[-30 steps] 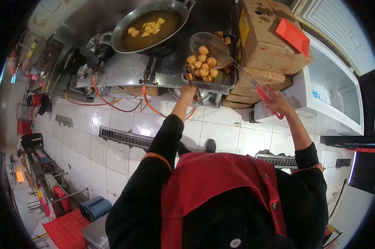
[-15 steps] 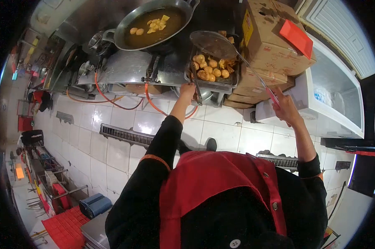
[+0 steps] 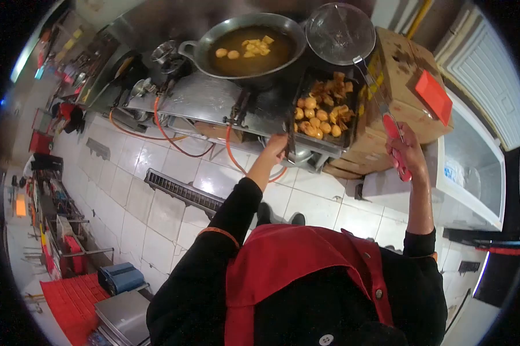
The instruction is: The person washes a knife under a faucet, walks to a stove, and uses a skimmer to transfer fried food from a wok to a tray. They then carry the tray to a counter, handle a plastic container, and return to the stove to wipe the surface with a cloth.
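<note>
My right hand (image 3: 408,149) is wrapped around the red handle of a round mesh skimmer (image 3: 340,36). The skimmer's mesh is raised above the far end of a dark rectangular tray (image 3: 352,130). Round browned balls, perhaps eggs (image 3: 316,122), lie in the tray beside browned folded pieces (image 3: 332,91). At the tray's near left corner, my left hand (image 3: 276,147) is closed on a long dark metal utensil (image 3: 291,138), whose exact kind I cannot make out. A wide wok (image 3: 205,70) of brown liquid holds two round balls and a cluster of yellowish pieces.
Cardboard boxes (image 3: 409,86) are stacked right of the tray, with a red plastic scoop-like piece (image 3: 434,97) on top. Beyond them stands a white glass-topped freezer (image 3: 473,155). Orange gas hoses (image 3: 230,141) hang below the steel stove (image 3: 199,101). A drain grate (image 3: 182,190) crosses the tiled floor.
The skimmer has moved up and away from over the tray, uncovering the folded pieces. My right hand has shifted slightly right and down. The whole view has shifted too.
</note>
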`<state>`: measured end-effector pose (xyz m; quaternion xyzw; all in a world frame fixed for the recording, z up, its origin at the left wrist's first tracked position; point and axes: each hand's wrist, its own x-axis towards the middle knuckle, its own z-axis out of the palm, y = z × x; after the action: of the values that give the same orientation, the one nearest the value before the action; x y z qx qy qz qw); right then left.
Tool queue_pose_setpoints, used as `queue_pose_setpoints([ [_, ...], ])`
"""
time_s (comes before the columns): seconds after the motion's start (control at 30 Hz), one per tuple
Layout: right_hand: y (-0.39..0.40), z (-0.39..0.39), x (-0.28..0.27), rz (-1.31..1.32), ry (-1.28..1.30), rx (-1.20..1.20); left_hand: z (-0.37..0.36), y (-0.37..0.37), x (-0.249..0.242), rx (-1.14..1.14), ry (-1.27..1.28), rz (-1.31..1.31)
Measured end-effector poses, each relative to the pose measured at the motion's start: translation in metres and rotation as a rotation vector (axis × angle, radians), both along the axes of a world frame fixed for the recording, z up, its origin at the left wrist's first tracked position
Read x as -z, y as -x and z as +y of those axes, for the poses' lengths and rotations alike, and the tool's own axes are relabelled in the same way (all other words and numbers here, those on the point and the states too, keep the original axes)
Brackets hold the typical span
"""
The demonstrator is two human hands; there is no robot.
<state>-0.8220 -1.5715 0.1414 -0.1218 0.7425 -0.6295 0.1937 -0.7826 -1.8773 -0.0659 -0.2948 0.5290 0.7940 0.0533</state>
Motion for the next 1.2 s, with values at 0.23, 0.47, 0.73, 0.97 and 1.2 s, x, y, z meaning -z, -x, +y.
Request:
queue_pose_setpoints([
  [0.23,0.053,-0.13,-0.005,0.035,0.071,-0.143,-0.024,-0.014,-0.034,0.228,0.068,-0.004],
  [0.47,0.054,-0.245,0.024,0.251,-0.321,-0.188,-0.06,-0.036,-0.057,0.273,0.197,0.107],
  [0.73,0.068,-0.283,0.052,-0.006,-0.22,-0.359,-0.094,-0.062,-0.047,0.261,0.225,0.144],
  [0.97,0.067,-0.267,0.043,-0.373,0.075,-0.409,-0.109,-0.069,-0.022,0.231,0.251,0.091],
  [1.2,0.069,-0.243,0.031,-0.348,0.157,-0.436,-0.107,-0.068,-0.024,0.275,0.141,0.091],
])
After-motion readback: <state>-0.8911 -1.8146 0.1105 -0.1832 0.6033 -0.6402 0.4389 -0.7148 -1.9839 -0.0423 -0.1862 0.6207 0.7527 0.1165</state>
